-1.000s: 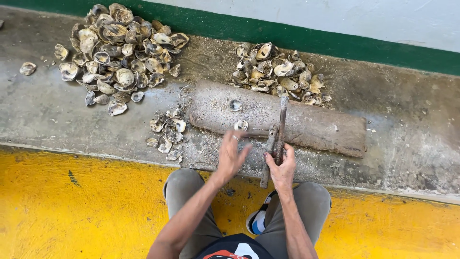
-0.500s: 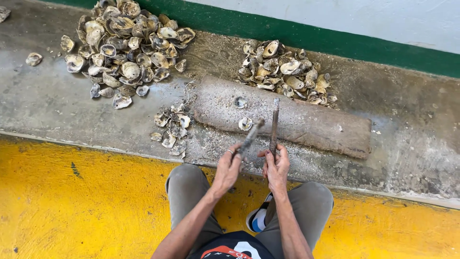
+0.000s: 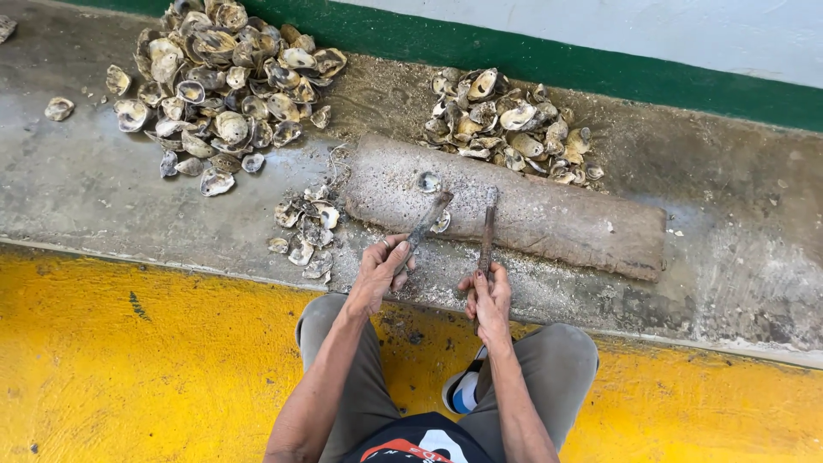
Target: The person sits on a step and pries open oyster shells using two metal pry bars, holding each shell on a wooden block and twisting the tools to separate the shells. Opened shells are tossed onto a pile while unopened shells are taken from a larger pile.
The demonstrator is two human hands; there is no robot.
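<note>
Rusty, crusted metal rod (image 3: 487, 230) is clamped in the right hand (image 3: 489, 296), tip on the worn log (image 3: 549, 225) just ahead. Left hand (image 3: 380, 273) grips a thin dark tool (image 3: 426, 227) pointing at a shell (image 3: 441, 222). Shell piles (image 3: 223, 86) further out.

Grey-brown shells (image 3: 225, 81) lie on grey concrete (image 3: 77, 189) between yellow floor (image 3: 129, 369) and green stripe (image 3: 549, 60).

Shell piles (image 3: 219, 81) lie left and behind the log (image 3: 531, 219).
</note>
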